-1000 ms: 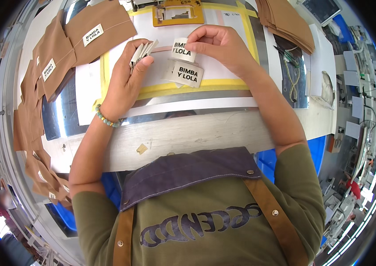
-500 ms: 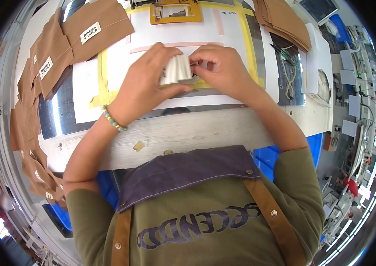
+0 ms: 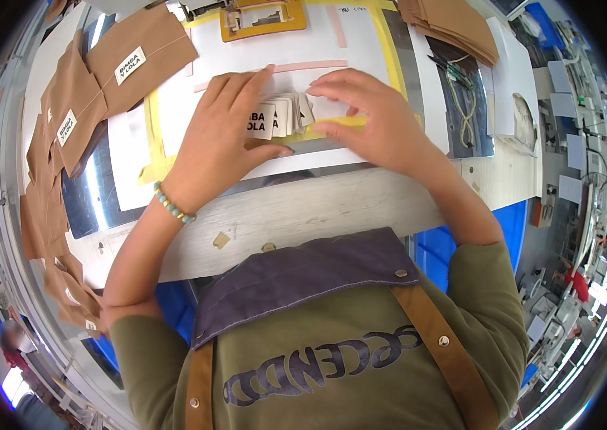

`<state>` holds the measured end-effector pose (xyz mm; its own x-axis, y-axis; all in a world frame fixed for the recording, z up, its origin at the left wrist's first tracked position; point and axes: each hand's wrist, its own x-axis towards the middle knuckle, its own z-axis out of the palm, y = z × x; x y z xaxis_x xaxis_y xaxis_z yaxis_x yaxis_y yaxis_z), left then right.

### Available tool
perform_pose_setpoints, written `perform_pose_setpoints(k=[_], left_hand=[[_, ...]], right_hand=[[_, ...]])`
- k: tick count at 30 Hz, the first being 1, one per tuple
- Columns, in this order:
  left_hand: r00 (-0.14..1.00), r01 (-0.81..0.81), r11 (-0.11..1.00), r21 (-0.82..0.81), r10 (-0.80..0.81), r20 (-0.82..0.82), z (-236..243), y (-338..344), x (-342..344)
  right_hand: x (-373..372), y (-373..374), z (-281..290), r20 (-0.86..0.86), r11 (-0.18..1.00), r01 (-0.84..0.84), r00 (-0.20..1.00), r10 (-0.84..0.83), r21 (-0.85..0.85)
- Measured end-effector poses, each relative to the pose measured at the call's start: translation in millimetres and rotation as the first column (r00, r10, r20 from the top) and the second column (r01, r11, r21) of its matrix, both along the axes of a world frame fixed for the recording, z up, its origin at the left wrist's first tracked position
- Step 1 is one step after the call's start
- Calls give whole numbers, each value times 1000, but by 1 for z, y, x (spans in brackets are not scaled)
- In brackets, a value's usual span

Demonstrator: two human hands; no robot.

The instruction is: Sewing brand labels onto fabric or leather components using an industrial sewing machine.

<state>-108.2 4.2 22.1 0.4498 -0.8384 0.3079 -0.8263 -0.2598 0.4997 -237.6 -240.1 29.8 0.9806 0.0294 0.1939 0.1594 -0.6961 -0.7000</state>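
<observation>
The small stack of white rectangular fabric labels with black print (image 3: 280,117) lies fanned out in an overlapping row on the white sheet (image 3: 210,100) of your worktop (image 3: 318,211), each label offset a little from the next, corners slightly lifted. Your left hand (image 3: 221,140) presses flat on the fan from 9 o'clock, fingers spread, thumb under the row. Your right hand (image 3: 368,122) lies at 3 o'clock, fingertips touching the far labels, not clenched. A yellow tape border (image 3: 154,136) frames the sheet. At 10 o'clock lie brown paper-like fabric pieces with white labels (image 3: 131,54); at 12 o'clock sits a yellow rectangular frame (image 3: 264,18).
</observation>
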Motion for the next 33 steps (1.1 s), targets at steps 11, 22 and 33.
perform_pose_setpoints(k=[11,22,33], left_hand=[[999,-16,999,-32,14,-51,-4,6,7],[998,-64,997,-33,64,-12,-3,11,9],[983,-145,989,-27,140,-120,-1,21,3]], right_hand=[[20,6,0,-10,919,-229,971,238,-320],[25,5,-10,83,951,-138,983,166,-276],[18,1,-2,-12,992,-105,994,104,-76]])
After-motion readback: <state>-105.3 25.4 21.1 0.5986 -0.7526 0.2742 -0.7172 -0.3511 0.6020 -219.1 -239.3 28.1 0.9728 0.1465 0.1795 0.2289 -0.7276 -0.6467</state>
